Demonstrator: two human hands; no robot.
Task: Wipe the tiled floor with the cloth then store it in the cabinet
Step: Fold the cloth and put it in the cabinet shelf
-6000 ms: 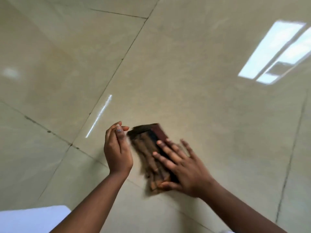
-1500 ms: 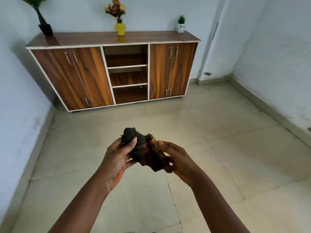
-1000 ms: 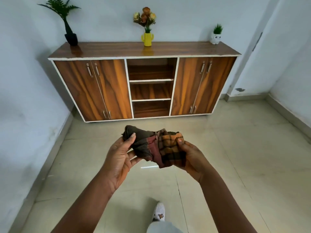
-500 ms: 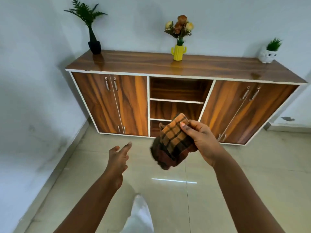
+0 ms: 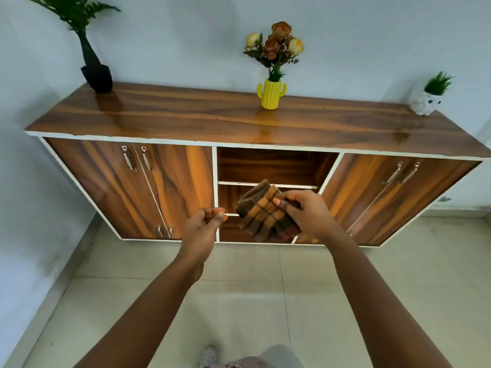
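A folded brown and orange plaid cloth (image 5: 265, 212) is pinched in my right hand (image 5: 309, 212), held in the air in front of the open middle shelves of the wooden cabinet (image 5: 164, 120). My left hand (image 5: 203, 231) hovers just left of the cloth, fingers curled loosely together and holding nothing. The cream tiled floor (image 5: 265, 290) stretches between me and the cabinet. The cloth hides part of the middle shelf.
The cabinet has closed double doors on the left (image 5: 138, 192) and right (image 5: 393, 197). On top stand a black potted plant (image 5: 97, 75), a yellow vase of flowers (image 5: 272, 92) and a small white pot (image 5: 426, 100). White walls close in at left and behind.
I have come closer to the cabinet. My right hand has carried the cloth up toward the open shelves, and my left hand has risen beside it with its fingers curled.
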